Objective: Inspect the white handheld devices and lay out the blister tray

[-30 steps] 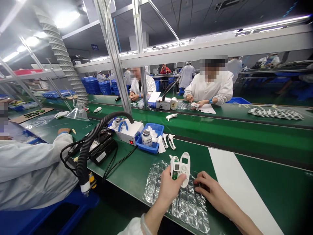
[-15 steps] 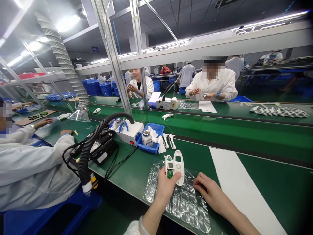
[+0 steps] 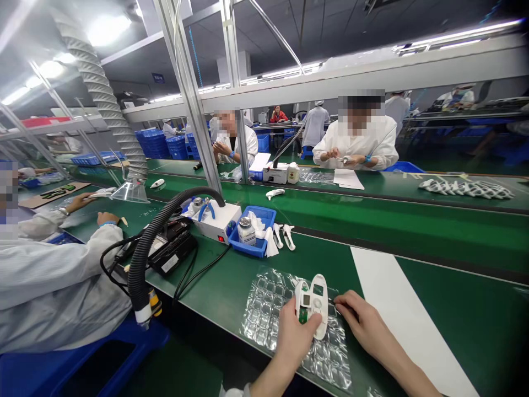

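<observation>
Two white housing halves point(image 3: 313, 303) were gripped together in the left hand point(image 3: 294, 336), fingers closed round their lower end, held lower and further right than half a second earlier. Beneath the grip lay the bubble-wrap sheet point(image 3: 264, 309). Just right of it, the right hand point(image 3: 363, 325) rested on the sheet; whether it held anything could not be told.

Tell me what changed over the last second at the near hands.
The left hand lowered the white device halves toward the bubble wrap, keeping its grip. The right hand stayed resting on the wrap beside them. The blue tray is unmoved.
</observation>
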Tool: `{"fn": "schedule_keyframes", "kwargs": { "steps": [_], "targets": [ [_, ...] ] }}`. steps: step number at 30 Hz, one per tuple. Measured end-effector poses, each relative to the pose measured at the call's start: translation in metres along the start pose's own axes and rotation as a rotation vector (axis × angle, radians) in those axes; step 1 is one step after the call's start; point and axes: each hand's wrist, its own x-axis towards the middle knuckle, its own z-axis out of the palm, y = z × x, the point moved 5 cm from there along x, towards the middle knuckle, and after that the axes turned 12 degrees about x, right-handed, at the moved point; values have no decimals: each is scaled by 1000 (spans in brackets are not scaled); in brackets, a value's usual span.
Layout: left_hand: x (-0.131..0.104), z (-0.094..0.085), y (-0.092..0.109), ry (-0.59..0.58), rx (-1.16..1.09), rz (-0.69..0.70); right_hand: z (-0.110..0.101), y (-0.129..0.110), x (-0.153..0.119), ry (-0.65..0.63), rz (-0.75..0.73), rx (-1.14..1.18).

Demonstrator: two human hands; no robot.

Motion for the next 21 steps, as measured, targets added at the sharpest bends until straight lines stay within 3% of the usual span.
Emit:
{"fn": "schedule_keyframes", "kwargs": {
  "steps": [5, 11, 21],
  "targets": [
    [2, -1, 0, 15, 43, 10, 5, 8, 7, -25, 92, -62],
    [4, -3, -1, 38, 57, 16, 3, 8, 5, -26, 159, 27],
    [0, -2, 2, 60, 94, 36, 5, 9, 11, -73, 150, 61]
  ]
}}
